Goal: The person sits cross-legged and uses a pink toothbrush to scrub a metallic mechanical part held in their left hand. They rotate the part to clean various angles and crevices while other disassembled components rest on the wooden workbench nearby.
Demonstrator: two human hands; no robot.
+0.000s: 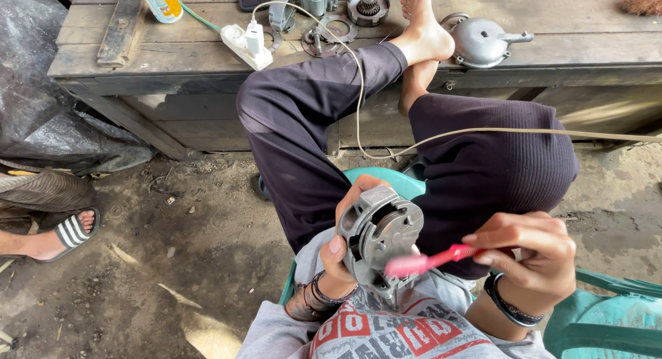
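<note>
Motor housing [378, 236], round grey cast metal with ribbed windings inside, sits over the lap, clasped by the left hand [345, 238] with fingers wrapped behind it. Right hand [534, 252] pinches a pink plastic toothbrush [431, 260]; its blurred head touches the housing's lower face. More metal parts [483, 40] lie along the wooden bench's [586, 42] near edge.

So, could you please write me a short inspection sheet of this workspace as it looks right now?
Surface: worn wooden bench, bare feet propped on it.
Job's things: grey metal motor part; red toothbrush against it.
Clutter: metal housing, gear part, rings, spray can.
Grippers: left hand grips the part; right hand holds the brush.
Cables: white power strip; pale cable across the lap.
Surroundings: dirt floor, black plastic sheet, another person's sandalled foot, green chair.
</note>
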